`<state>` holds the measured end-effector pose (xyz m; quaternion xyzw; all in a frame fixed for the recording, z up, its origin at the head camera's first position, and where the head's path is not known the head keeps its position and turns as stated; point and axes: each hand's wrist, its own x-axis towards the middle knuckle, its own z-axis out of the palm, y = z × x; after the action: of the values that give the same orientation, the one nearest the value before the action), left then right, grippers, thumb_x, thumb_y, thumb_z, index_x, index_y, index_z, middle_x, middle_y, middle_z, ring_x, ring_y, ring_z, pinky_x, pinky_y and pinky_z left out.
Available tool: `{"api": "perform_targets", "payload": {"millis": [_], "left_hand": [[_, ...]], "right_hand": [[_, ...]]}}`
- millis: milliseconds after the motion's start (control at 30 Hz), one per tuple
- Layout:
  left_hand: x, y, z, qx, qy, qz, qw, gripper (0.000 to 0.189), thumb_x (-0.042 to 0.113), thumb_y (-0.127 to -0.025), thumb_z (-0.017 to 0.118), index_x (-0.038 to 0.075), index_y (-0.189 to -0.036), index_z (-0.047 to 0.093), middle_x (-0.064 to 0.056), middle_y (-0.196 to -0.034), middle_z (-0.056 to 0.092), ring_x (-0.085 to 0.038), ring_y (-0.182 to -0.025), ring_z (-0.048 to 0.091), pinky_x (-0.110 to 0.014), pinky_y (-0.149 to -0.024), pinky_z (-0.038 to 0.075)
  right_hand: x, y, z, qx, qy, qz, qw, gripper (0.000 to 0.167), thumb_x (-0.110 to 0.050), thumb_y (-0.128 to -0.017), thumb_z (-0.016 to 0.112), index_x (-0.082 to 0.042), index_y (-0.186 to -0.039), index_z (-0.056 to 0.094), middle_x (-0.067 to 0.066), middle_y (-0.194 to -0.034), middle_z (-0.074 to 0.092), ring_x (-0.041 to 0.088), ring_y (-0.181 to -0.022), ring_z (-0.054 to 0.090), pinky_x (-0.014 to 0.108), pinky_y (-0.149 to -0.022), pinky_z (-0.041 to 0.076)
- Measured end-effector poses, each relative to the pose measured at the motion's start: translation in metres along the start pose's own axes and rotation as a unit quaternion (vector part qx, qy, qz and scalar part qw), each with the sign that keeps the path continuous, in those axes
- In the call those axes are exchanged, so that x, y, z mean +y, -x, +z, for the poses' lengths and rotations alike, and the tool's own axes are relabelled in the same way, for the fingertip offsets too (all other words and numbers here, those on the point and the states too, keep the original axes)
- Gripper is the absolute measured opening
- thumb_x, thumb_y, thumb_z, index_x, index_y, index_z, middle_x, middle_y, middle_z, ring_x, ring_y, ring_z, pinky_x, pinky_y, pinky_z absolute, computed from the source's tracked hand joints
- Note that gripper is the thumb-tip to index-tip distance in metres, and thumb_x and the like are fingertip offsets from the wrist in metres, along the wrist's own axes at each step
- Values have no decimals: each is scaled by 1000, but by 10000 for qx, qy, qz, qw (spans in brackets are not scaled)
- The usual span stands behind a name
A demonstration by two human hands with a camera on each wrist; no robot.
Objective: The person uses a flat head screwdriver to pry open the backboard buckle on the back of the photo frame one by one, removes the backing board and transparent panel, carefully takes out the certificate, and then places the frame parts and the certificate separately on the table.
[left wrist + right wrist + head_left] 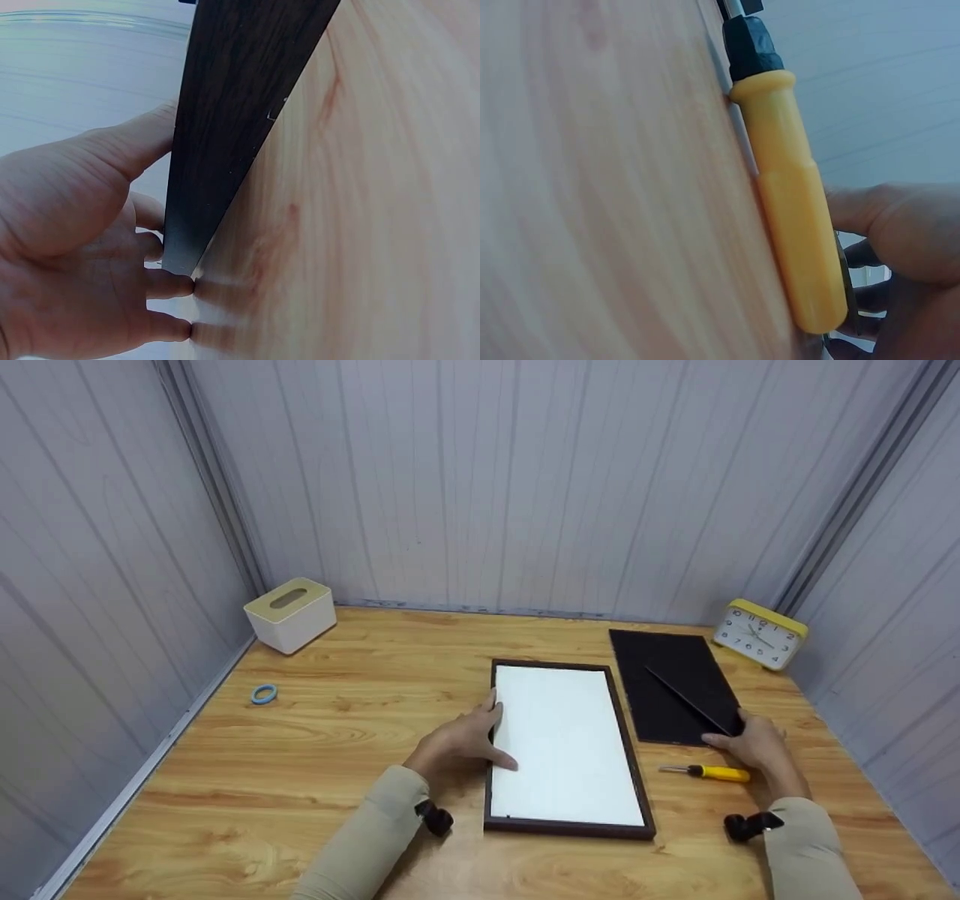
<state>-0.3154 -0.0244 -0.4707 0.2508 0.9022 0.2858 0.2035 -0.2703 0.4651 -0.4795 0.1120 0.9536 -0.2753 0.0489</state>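
Note:
A picture frame (649,832) with a dark brown rim and a white sheet (562,742) inside lies flat on the table. My left hand (465,735) rests at its left side, thumb and forefinger reaching over the rim; in the left wrist view, the lower fingertips (176,328) meet the tabletop beside it. Right of the frame lies a black backing board (652,701) with a slanting strip (690,701) on it, like a stand leg. My right hand (757,746) pinches the board's near right corner. A yellow-handled screwdriver (724,773) lies just in front of this hand.
A yellow and white clock (760,636) stands at the back right. A white tissue box (294,619) with a tan lid is at the back left, with a blue ring (263,694), perhaps tape, nearer. Pale panel walls (465,487) enclose the wooden table (337,757).

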Motion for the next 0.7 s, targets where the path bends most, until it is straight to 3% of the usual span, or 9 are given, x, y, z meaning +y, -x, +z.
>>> {"api": "perform_targets", "payload": {"millis": [200, 433, 567, 700], "left_hand": [[0, 2, 3, -31, 155, -15, 9999, 119, 53, -76, 84, 7, -161, 14, -8, -167, -11, -31, -151, 3, -48, -120, 15], [1, 2, 4, 15, 170, 7, 9999, 119, 53, -75, 84, 6, -160, 15, -10, -167, -10, -31, -151, 4, -47, -120, 16], [1, 2, 2, -12, 186, 47, 9998, 119, 53, -76, 84, 6, -160, 14, -10, -166, -11, -30, -151, 3, -47, -120, 15], [0, 1, -3, -76, 113, 150, 9998, 116, 53, -79, 81, 5, -160, 14, -11, -166, -12, -29, -151, 1, -46, -120, 15]], "right_hand": [[0, 4, -2, -5, -125, 61, 9999, 116, -59, -86, 72, 15, -152, 10, 47, -148, 16, 63, -133, 16, 70, -108, 20], [-14, 11, -11, 370, -231, -120, 9990, 121, -65, -85, 69, 11, -155, 5, 47, -150, 10, 63, -136, 15, 72, -106, 21], [-37, 13, -6, 359, -292, -726, 9963, 115, -63, -88, 66, 6, -157, 6, 43, -153, 12, 61, -137, 18, 72, -105, 24], [-68, 17, 16, -202, -218, -1923, 9809, 102, -55, -91, 67, -2, -160, 14, 34, -152, 31, 49, -122, 50, 62, -95, 45]]}}
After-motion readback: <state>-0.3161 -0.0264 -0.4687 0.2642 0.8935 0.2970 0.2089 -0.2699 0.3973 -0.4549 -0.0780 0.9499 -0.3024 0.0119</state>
